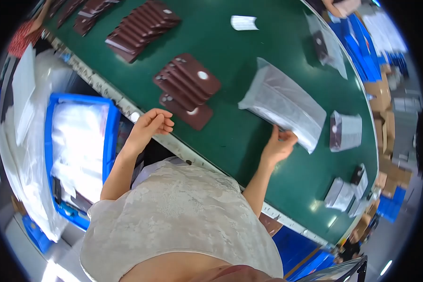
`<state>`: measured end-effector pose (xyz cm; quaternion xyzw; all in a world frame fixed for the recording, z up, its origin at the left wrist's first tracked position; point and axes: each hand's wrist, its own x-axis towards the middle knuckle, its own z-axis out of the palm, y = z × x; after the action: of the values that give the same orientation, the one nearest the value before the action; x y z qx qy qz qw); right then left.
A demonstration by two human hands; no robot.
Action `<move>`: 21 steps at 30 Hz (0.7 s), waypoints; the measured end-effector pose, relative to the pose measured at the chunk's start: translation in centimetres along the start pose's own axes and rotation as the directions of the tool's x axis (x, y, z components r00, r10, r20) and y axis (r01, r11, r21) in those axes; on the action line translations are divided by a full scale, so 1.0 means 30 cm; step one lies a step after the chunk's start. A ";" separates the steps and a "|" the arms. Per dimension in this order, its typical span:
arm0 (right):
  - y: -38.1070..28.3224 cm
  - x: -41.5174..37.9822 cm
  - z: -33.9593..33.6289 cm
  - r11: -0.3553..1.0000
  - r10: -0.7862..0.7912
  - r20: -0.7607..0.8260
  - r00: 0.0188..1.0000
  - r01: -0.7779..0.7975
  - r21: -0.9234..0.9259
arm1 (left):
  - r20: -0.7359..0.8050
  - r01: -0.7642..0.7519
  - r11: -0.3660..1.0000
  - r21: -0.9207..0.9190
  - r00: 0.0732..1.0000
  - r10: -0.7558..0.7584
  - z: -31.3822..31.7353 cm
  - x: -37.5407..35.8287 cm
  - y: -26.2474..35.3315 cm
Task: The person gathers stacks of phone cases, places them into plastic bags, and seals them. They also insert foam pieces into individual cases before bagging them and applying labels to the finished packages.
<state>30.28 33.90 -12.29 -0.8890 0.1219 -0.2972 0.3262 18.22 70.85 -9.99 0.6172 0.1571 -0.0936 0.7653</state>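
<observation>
Right hand (278, 147): grip pinches big, cloudy, see-through plastic bag (286, 98) by its near edge | bag: over flat green table (230, 145) | left hand (149, 127): curled, can't tell its grip | soft pinch should stop creases

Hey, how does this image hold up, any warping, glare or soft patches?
Head view: strong fisheye warping, black corners, the green table's right edge bowed; head view: glare washes out the white contents of the blue bin, and pale reflections spot the tabletop at lower right; head view: the plastic bag near the right hand looks slightly soft.
</observation>
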 end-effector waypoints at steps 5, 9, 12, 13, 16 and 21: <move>-0.145 -0.053 0.042 0.915 -0.399 0.199 0.895 0.374 0.151 | -0.009 0.128 0.825 -0.551 0.987 -0.160 0.005 -0.085 -0.055; -0.469 -0.047 0.203 0.683 -0.723 0.420 0.549 0.472 0.557 | -0.030 0.077 0.719 -0.691 0.990 -0.135 0.066 -0.011 -0.093; -0.562 -0.036 0.264 0.648 -0.757 0.551 0.350 0.507 0.569 | -0.063 -0.007 0.745 -0.667 0.997 -0.048 0.112 0.098 -0.076; -0.576 -0.048 0.262 0.648 -0.750 0.562 0.349 0.560 0.517 | -0.059 -0.050 0.782 -0.621 0.998 0.017 0.120 0.138 -0.065; -0.572 -0.048 0.257 0.631 -0.733 0.587 0.343 0.666 0.399 | -0.081 -0.155 0.896 -0.417 0.988 0.133 0.068 0.244 -0.033; -0.485 -0.005 0.274 0.804 -0.595 0.640 0.486 0.349 0.482 | -0.366 -0.589 0.743 0.318 0.647 0.669 0.023 0.469 0.070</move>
<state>35.49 49.15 -7.90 -0.8679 -0.3249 0.0162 0.3753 32.15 71.34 -12.96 0.6996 0.0991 0.3137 0.6343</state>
